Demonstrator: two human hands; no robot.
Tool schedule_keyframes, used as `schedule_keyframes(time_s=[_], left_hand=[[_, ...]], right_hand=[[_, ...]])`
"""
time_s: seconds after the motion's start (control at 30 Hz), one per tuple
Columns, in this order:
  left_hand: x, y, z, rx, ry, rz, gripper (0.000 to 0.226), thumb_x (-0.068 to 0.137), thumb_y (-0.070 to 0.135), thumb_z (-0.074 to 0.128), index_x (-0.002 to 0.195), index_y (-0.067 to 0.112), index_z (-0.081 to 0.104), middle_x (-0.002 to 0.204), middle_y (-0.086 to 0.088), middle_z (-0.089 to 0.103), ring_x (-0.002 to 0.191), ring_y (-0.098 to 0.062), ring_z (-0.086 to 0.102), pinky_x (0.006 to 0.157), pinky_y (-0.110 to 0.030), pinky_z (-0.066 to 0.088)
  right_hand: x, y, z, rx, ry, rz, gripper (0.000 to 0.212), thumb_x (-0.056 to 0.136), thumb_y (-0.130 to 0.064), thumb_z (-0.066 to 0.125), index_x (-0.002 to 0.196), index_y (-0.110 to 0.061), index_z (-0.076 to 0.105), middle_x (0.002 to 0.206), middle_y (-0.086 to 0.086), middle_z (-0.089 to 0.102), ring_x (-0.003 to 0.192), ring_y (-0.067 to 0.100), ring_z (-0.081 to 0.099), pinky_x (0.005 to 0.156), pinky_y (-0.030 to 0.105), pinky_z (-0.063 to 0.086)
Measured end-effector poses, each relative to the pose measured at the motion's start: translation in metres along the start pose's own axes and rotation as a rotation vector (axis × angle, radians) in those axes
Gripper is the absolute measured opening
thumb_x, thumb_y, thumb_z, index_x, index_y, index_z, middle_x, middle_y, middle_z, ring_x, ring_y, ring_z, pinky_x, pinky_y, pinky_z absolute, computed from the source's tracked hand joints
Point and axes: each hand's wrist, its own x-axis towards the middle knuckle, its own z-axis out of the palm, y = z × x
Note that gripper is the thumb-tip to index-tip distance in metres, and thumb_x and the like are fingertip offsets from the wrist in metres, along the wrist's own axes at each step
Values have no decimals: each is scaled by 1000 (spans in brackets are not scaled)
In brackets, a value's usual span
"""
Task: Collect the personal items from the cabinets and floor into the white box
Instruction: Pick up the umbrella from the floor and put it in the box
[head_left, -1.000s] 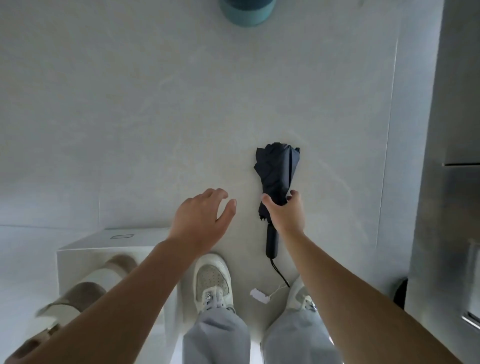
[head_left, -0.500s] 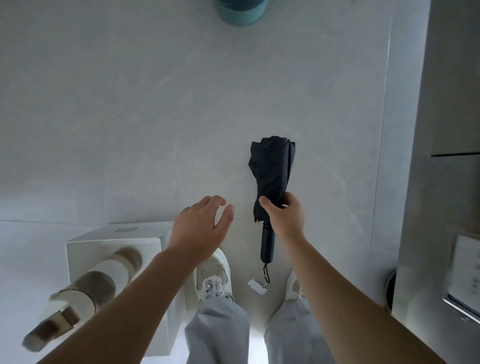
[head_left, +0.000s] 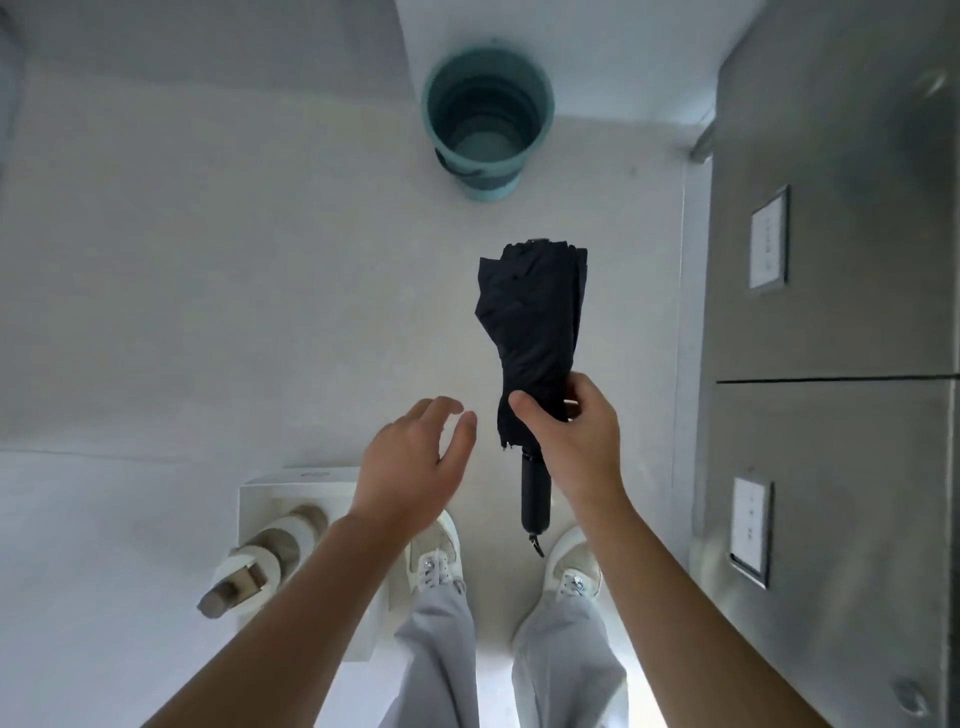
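Observation:
A folded black umbrella (head_left: 532, 322) hangs above the floor, handle toward me, canopy pointing away. My right hand (head_left: 574, 441) is shut around its lower canopy just above the handle. My left hand (head_left: 410, 462) hovers open beside it, fingers spread, touching nothing. The white box (head_left: 296, 480) stands on the floor at lower left, next to my left shoe, partly hidden by my left forearm. A white and tan bottle-like item (head_left: 260, 561) lies tilted in the box, its end sticking out over the rim.
A teal bucket (head_left: 488, 119) stands on the pale floor straight ahead. Grey metal cabinets (head_left: 831, 312) with white labels line the right side. My two white shoes (head_left: 574, 566) and grey trousers are below.
My right hand has lifted the umbrella off the floor and its strap no longer trails on the tiles. The view has tilted up, bringing the bucket fully into sight. My left hand stays open.

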Motion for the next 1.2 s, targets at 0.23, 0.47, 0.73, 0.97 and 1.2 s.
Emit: schedule_keyframes(time_s=[0.23,0.47,0.73,0.97,1.2], left_hand=[[-36,37,-86,16,148,85,48,96,56,26,114,27,59,115,13,64,79,-11,65,74,-34,50],[-104,26,-138,101,229,123,49,98,54,27,119,24,59,121,11,64,88,-16,67,77,-36,51],[-249,-26,-132,132,223,-20,51,94,53,27,117,23,61,118,9,65,90,-21,66,75,-34,48],[-324,-92,-133,178,189,-15,44,95,48,30,109,22,62,110,6,67,82,-23,64,67,-31,41],[-375,-183,-146,111,130,-17,49,93,52,24,115,25,59,119,7,64,94,-23,63,76,-34,46]], right_hand=[[-58,-87,-24,-14,0,-129,26,76,-33,83,94,-24,67,83,-18,71,78,4,69,72,34,62],[-120,-99,-23,-15,-66,-131,25,75,-35,84,89,-22,68,82,-9,73,76,12,71,72,41,63],[-221,-47,10,-106,-209,-89,27,74,-41,83,89,-25,68,83,-11,72,81,11,70,78,39,62],[-309,-4,56,-154,-246,-37,27,74,-42,82,90,-27,67,84,-13,72,80,8,69,78,37,61],[-379,36,129,-200,-156,-4,28,75,-43,81,87,-23,66,80,-12,69,74,10,66,70,29,54]])
